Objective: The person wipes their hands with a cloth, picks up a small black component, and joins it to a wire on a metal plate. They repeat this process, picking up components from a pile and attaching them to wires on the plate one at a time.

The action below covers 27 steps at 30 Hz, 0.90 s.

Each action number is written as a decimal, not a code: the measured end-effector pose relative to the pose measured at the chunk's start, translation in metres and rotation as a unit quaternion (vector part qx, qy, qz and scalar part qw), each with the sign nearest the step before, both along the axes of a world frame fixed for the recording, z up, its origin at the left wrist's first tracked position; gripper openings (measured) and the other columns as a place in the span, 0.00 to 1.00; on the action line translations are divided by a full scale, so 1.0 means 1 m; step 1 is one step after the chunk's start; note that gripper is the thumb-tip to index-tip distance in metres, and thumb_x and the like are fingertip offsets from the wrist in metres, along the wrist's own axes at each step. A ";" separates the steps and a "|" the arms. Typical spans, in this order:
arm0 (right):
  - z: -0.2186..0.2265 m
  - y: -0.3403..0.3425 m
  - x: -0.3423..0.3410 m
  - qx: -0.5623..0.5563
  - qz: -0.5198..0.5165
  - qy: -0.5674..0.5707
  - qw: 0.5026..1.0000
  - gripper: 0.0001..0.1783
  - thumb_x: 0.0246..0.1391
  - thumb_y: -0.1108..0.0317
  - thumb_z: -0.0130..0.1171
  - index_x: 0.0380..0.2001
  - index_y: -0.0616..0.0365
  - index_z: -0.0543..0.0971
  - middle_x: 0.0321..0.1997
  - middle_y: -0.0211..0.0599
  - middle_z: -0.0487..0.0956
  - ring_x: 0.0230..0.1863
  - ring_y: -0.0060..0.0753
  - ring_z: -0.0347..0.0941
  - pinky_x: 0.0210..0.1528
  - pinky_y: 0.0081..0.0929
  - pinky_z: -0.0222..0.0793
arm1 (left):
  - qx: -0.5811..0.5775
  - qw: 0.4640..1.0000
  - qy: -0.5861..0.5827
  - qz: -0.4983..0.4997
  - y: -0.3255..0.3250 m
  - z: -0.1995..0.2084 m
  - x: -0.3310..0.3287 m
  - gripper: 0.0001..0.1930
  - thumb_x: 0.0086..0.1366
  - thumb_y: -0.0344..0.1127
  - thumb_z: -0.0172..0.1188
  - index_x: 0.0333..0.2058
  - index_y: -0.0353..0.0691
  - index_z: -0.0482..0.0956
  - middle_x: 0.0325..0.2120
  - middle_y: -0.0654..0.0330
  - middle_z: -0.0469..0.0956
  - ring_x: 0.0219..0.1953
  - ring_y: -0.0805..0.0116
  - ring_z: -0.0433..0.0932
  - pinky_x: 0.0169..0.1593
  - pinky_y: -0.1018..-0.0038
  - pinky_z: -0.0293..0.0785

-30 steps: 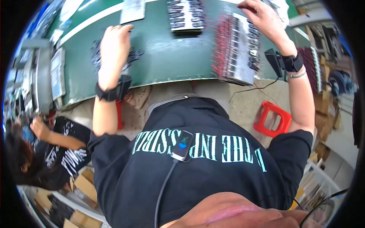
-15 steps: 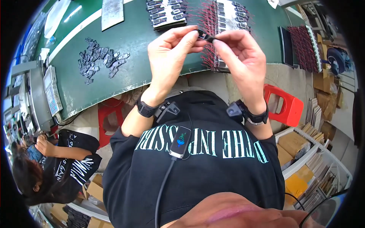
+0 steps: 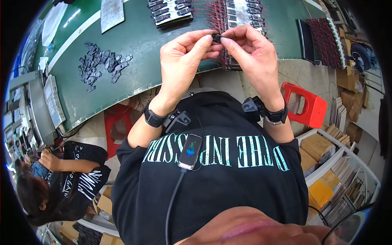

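A small black plastic part (image 3: 217,38) is pinched between my two hands above the near edge of the green table (image 3: 143,57). My left hand (image 3: 183,61) grips its left end with thumb and forefinger. On its right end press the thumb and forefinger of my right hand (image 3: 254,53). The fingertips hide much of the part. To the left lies a loose pile of similar small black parts (image 3: 102,63). Beyond my hands stands a pale board (image 3: 237,18) lined with black parts and red wires. A second stacked board (image 3: 169,12) with black parts sits left of it.
A metal plate (image 3: 112,15) lies at the far left of the table. At right are a dark panel (image 3: 306,41) and a rack of red wires (image 3: 325,43). Red stools (image 3: 304,105) stand by the table. Another person (image 3: 61,175) works at lower left, near a machine's keypad (image 3: 54,100).
My hands have come closer together around the black part, the right one moving left. The table and what lies on it have shifted slightly left and up in the view.
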State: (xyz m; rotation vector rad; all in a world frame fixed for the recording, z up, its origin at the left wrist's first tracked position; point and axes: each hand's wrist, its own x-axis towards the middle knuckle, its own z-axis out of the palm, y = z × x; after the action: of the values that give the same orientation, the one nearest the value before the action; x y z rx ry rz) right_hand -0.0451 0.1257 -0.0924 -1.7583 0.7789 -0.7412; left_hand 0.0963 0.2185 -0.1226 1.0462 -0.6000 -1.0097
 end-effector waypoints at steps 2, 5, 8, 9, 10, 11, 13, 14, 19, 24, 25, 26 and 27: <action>0.003 -0.001 -0.002 -0.056 0.010 0.043 0.997 0.06 0.60 0.75 0.62 0.40 0.62 0.80 0.40 0.27 0.80 0.37 0.15 0.76 0.42 0.14 0.72 | 0.002 1.000 -0.012 0.002 0.001 0.002 0.000 0.12 0.71 0.28 0.57 0.49 0.28 0.80 0.39 0.51 0.84 0.40 0.66 0.85 0.46 0.75 0.84; -0.001 -0.004 -0.003 0.013 0.032 -0.007 0.999 0.05 0.59 0.75 0.63 0.39 0.61 0.80 0.40 0.27 0.79 0.38 0.16 0.75 0.42 0.14 0.72 | -0.003 1.000 -0.028 0.001 0.002 0.003 -0.003 0.12 0.71 0.28 0.57 0.49 0.28 0.79 0.40 0.50 0.83 0.41 0.64 0.85 0.46 0.74 0.84; -0.003 -0.008 -0.006 0.038 0.050 -0.028 0.998 0.05 0.59 0.75 0.63 0.39 0.61 0.80 0.41 0.27 0.79 0.39 0.16 0.75 0.42 0.15 0.72 | -0.018 0.999 -0.048 0.005 0.002 0.004 -0.004 0.12 0.71 0.28 0.57 0.49 0.29 0.79 0.39 0.50 0.83 0.41 0.64 0.85 0.46 0.74 0.84; -0.003 -0.010 -0.007 0.029 0.056 -0.023 0.998 0.06 0.59 0.75 0.63 0.39 0.61 0.80 0.41 0.27 0.79 0.40 0.16 0.75 0.43 0.15 0.73 | -0.014 0.999 -0.051 0.003 0.002 0.004 -0.005 0.12 0.71 0.28 0.57 0.49 0.28 0.79 0.39 0.50 0.83 0.41 0.64 0.85 0.46 0.74 0.84; -0.003 -0.011 -0.008 0.019 0.063 -0.019 0.998 0.06 0.59 0.75 0.63 0.40 0.61 0.80 0.41 0.27 0.79 0.41 0.16 0.75 0.44 0.15 0.73 | -0.011 0.999 -0.053 0.001 0.003 0.005 -0.005 0.12 0.71 0.28 0.57 0.49 0.28 0.79 0.39 0.50 0.83 0.41 0.64 0.85 0.46 0.74 0.84; -0.002 -0.010 -0.008 0.020 0.063 -0.019 0.998 0.06 0.59 0.75 0.63 0.40 0.61 0.80 0.41 0.27 0.79 0.41 0.16 0.75 0.44 0.15 0.73 | -0.007 0.998 -0.055 -0.001 0.003 0.005 -0.005 0.11 0.71 0.28 0.57 0.49 0.28 0.79 0.39 0.50 0.83 0.41 0.64 0.85 0.46 0.74 0.84; 0.000 -0.009 -0.008 0.043 0.067 -0.020 0.997 0.07 0.59 0.75 0.63 0.40 0.61 0.79 0.41 0.28 0.79 0.43 0.17 0.75 0.45 0.16 0.74 | -0.007 0.999 -0.054 -0.002 0.003 0.005 -0.006 0.11 0.71 0.28 0.57 0.49 0.28 0.79 0.39 0.50 0.83 0.41 0.64 0.85 0.46 0.74 0.84; 0.001 -0.009 -0.008 0.055 0.069 -0.021 0.996 0.07 0.59 0.75 0.63 0.41 0.62 0.79 0.41 0.28 0.79 0.44 0.17 0.74 0.46 0.17 0.74 | -0.007 0.999 -0.054 -0.004 0.003 0.005 -0.006 0.11 0.71 0.28 0.57 0.49 0.28 0.79 0.39 0.51 0.83 0.40 0.65 0.85 0.46 0.74 0.84; 0.001 -0.013 -0.009 0.097 0.094 -0.034 0.990 0.09 0.60 0.75 0.62 0.43 0.62 0.78 0.41 0.30 0.79 0.45 0.18 0.75 0.49 0.18 0.75 | -0.002 0.999 -0.040 -0.006 0.004 0.005 -0.007 0.11 0.71 0.27 0.57 0.48 0.28 0.79 0.38 0.52 0.83 0.40 0.66 0.85 0.46 0.74 0.84; 0.004 -0.004 -0.007 0.086 0.061 -0.033 0.994 0.09 0.59 0.76 0.60 0.43 0.64 0.79 0.37 0.32 0.81 0.41 0.19 0.78 0.47 0.20 0.77 | -0.023 0.996 -0.084 0.012 0.003 0.002 -0.016 0.10 0.70 0.25 0.57 0.48 0.28 0.79 0.37 0.53 0.84 0.40 0.68 0.85 0.46 0.76 0.83; 0.008 0.000 -0.007 0.073 0.051 0.001 0.996 0.10 0.60 0.76 0.61 0.44 0.64 0.79 0.39 0.31 0.81 0.41 0.19 0.77 0.48 0.19 0.76 | -0.016 0.990 -0.136 0.028 0.003 0.001 -0.017 0.10 0.69 0.26 0.59 0.46 0.28 0.80 0.37 0.54 0.84 0.39 0.70 0.85 0.45 0.77 0.83; 0.010 0.003 -0.009 0.059 0.040 0.036 0.997 0.10 0.60 0.76 0.61 0.45 0.64 0.79 0.40 0.30 0.81 0.41 0.18 0.77 0.49 0.18 0.75 | -0.010 0.981 -0.187 0.042 0.003 -0.001 -0.017 0.09 0.68 0.26 0.61 0.45 0.29 0.80 0.37 0.56 0.84 0.38 0.72 0.84 0.44 0.78 0.82; 0.012 0.006 -0.012 0.058 0.035 0.038 0.997 0.10 0.60 0.76 0.61 0.45 0.64 0.79 0.40 0.30 0.81 0.41 0.18 0.77 0.49 0.18 0.75 | -0.004 0.970 -0.237 0.056 0.003 -0.002 -0.018 0.09 0.66 0.26 0.63 0.43 0.30 0.81 0.36 0.57 0.85 0.37 0.74 0.84 0.43 0.78 0.81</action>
State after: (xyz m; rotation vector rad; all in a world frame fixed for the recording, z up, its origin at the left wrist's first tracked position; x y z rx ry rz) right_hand -0.0574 0.1321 -0.0803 -1.7073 0.7919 -0.5742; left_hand 0.0787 0.2218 -0.1245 1.3103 -0.9190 -0.6552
